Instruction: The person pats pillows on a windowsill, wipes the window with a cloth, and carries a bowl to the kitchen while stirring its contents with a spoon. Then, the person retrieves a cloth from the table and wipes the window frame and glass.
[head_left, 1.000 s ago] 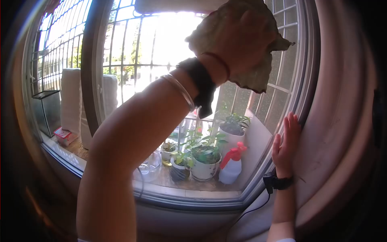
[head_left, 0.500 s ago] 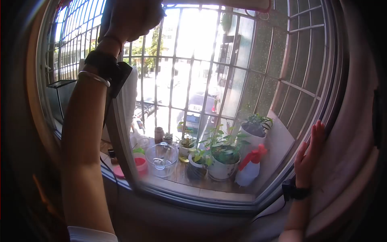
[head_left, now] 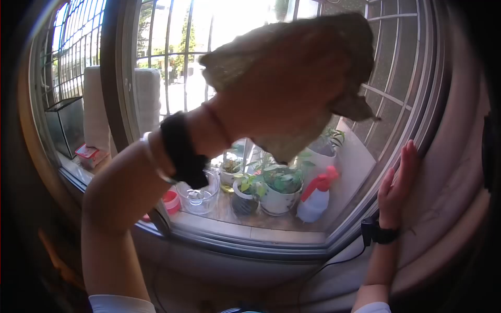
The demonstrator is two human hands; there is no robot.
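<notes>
The left hand (head_left: 292, 81) grasped a cloth (head_left: 357, 44) before a window (head_left: 250, 247), the fabric's long axis running roughly crosswise beneath it; the right hand (head_left: 399, 182) (fingers extended, nothing visibly held) stood lower, farther from the cloth.

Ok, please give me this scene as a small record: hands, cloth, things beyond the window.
Left hand: on the cloth; blurred, grip unclear
Cloth: spread before the window, partly hidden by this hand
Right hand: open, fingers up, near the window's right edge
Beyond the window: potted plants, red-topped spray bottle, clear bowl, bars
</notes>
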